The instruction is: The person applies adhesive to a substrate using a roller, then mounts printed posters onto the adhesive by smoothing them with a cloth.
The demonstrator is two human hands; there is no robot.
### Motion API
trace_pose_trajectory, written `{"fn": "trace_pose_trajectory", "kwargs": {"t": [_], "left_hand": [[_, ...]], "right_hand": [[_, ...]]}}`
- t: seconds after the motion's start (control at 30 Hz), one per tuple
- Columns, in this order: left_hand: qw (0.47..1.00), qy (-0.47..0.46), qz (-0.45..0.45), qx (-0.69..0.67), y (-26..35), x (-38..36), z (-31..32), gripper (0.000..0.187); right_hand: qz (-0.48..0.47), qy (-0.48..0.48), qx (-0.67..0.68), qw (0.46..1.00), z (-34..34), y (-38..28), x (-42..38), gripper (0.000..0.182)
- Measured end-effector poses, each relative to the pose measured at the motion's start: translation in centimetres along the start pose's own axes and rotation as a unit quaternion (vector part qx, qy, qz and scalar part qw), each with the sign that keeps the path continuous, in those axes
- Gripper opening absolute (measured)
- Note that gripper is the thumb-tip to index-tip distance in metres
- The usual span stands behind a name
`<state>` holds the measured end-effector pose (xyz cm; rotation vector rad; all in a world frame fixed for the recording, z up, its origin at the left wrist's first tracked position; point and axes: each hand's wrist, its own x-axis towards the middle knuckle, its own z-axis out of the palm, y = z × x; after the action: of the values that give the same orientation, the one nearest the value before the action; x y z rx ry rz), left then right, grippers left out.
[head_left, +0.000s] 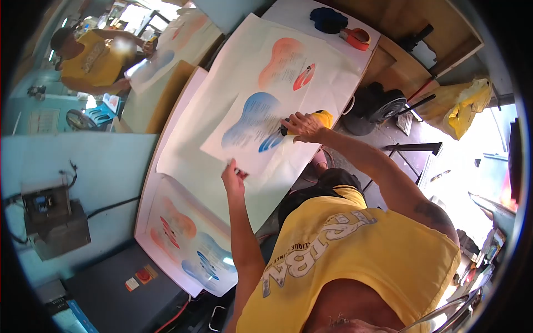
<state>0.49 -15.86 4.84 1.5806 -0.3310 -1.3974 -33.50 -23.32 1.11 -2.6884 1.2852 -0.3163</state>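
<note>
My left hand (234, 176) pinches the lower edge of a loose printed sheet (230, 145), which bears a blue shape and lies over a larger pale sheet (189, 150). Its fingertips are slightly blurred. Farther right, my right hand (303, 126) is wrapped round a yellow and black tool (323, 118) at the sheet's right side, beside the small blue striped mark. The tool's exact kind is hard to make out. Above the blue shape are a red shape (280, 61) and a small red mark (303, 77).
A dark blue cloth (328, 20) and a roll of red tape (356, 39) lie at the table's far end. Another printed sheet (191, 238) hangs over the near end. A black fan (377, 105) stands right of the table. A mirror (33, 116) hangs at left.
</note>
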Motion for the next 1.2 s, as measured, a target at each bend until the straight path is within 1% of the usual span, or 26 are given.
{"fn": "trace_pose_trajectory", "kwargs": {"t": [0.07, 0.1, 0.13, 0.2, 0.27, 0.33, 0.37, 0.4, 0.43, 0.47, 0.5, 0.53, 0.57, 0.6, 0.63, 0.67, 0.73, 0.77, 0.83, 0.87, 0.9, 0.93, 1.0, 1.03, 1.13, 1.2], "left_hand": [[0.999, -0.031, 0.037, -0.019, 6.4, -3.5, 2.9, 0.023], [0.995, -0.053, 0.083, 0.004, 9.9, -5.7, 4.2, 0.022], [0.989, -0.072, 0.128, 0.027, 13.5, -8.0, 5.2, 0.023], [0.97, -0.114, 0.205, 0.064, 20.1, -12.7, 5.9, 0.038], [0.929, -0.236, 0.285, -0.012, 25.8, -18.8, 5.3, 0.044], [0.874, -0.21, 0.438, -0.027, 28.0, -23.1, 4.0, 0.055], [0.84, -0.141, 0.523, -0.006, 27.9, -23.4, 2.7, 0.057], [0.824, -0.051, 0.564, -0.004, 27.0, -22.4, 1.2, 0.059], [0.8, 0.037, 0.599, -0.005, 25.6, -20.6, -0.3, 0.062], [0.817, 0.071, 0.571, -0.015, 23.7, -18.4, -2.0, 0.066], [0.835, 0.104, 0.54, -0.023, 21.3, -16.1, -3.8, 0.071], [0.888, 0.075, 0.454, -0.026, 18.8, -14.3, -5.3, 0.078], [0.931, 0.046, 0.362, -0.027, 16.5, -12.6, -6.7, 0.086], [0.946, -0.045, 0.314, -0.058, 14.4, -11.0, -7.8, 0.092], [0.952, -0.133, 0.262, -0.087, 12.7, -9.8, -8.3, 0.099], [0.937, -0.212, 0.243, -0.131, 11.6, -9.0, -8.4, 0.104], [0.921, -0.246, 0.261, -0.153, 11.3, -9.6, -8.1, 0.101], [0.927, -0.223, 0.276, -0.123, 11.7, -9.9, -8.2, 0.099], [0.935, -0.173, 0.302, -0.062, 12.2, -10.6, -8.8, 0.095], [0.944, -0.134, 0.296, -0.052, 11.8, -10.4, -9.4, 0.092], [0.95, -0.098, 0.292, -0.043, 11.5, -9.5, -10.0, 0.09], [0.955, -0.065, 0.288, -0.034, 11.2, -8.5, -10.3, 0.087], [0.965, -0.05, 0.257, -0.011, 9.8, -7.6, -11.2, 0.084], [0.97, -0.041, 0.24, 0.01, 9.0, -7.0, -11.7, 0.084], [0.983, -0.004, 0.178, 0.05, 5.7, -5.6, -12.9, 0.086], [0.99, 0.02, 0.125, 0.056, 3.2, -4.4, -14.0, 0.088]], "right_hand": [[-0.028, 0.094, -0.014, 0.995, -1.6, -2.3, 1.2, 0.077], [-0.033, 0.155, -0.023, 0.987, -2.8, -3.2, 2.1, 0.067], [-0.038, 0.222, -0.052, 0.973, -5.3, -4.4, 3.3, 0.048], [-0.043, 0.287, 0.01, 0.957, -10.3, -7.0, 5.6, 0.03], [0.009, 0.384, 0.11, 0.917, -15.9, -8.9, 8.1, 0.018], [0.039, 0.439, 0.253, 0.861, -21.9, -10.6, 9.4, 0.01], [0.053, 0.44, 0.375, 0.814, -25.4, -11.8, 9.1, 0.01], [0.065, 0.43, 0.491, 0.755, -28.8, -13.0, 8.5, 0.011], [0.075, 0.413, 0.597, 0.683, -31.0, -13.9, 8.1, 0.013], [0.051, 0.428, 0.627, 0.649, -32.1, -13.0, 7.8, 0.016], [0.075, 0.426, 0.677, 0.595, -33.2, -12.5, 7.4, 0.016], [0.098, 0.42, 0.725, 0.537, -34.1, -12.3, 6.7, 0.016], [0.115, 0.402, 0.756, 0.504, -34.8, -12.2, 5.7, 0.017], [0.109, 0.381, 0.785, 0.476, -33.7, -10.3, 5.7, 0.018], [0.101, 0.362, 0.81, 0.451, -33.0, -9.7, 5.4, 0.018], [0.095, 0.34, 0.834, 0.425, -32.1, -9.4, 5.1, 0.019], [0.126, 0.318, 0.844, 0.413, -29.6, -8.4, 4.4, 0.02], [0.141, 0.304, 0.85, 0.406, -27.9, -8.0, 4.1, 0.02], [0.142, 0.281, 0.859, 0.404, -24.7, -8.2, 3.4, 0.022], [0.141, 0.27, 0.862, 0.406, -23.3, -8.0, 3.0, 0.023], [0.136, 0.28, 0.854, 0.417, -20.3, -5.9, 3.0, 0.025], [0.154, 0.266, 0.856, 0.415, -18.5, -5.5, 3.1, 0.025], [0.191, 0.243, 0.86, 0.407, -15.8, -5.6, 1.9, 0.025], [0.206, 0.248, 0.85, 0.417, -15.0, -6.0, 1.4, 0.026], [0.214, 0.245, 0.857, 0.399, -12.9, -6.3, 0.2, 0.029], [0.195, 0.24, 0.861, 0.403, -12.0, -5.6, -0.6, 0.032]]}}
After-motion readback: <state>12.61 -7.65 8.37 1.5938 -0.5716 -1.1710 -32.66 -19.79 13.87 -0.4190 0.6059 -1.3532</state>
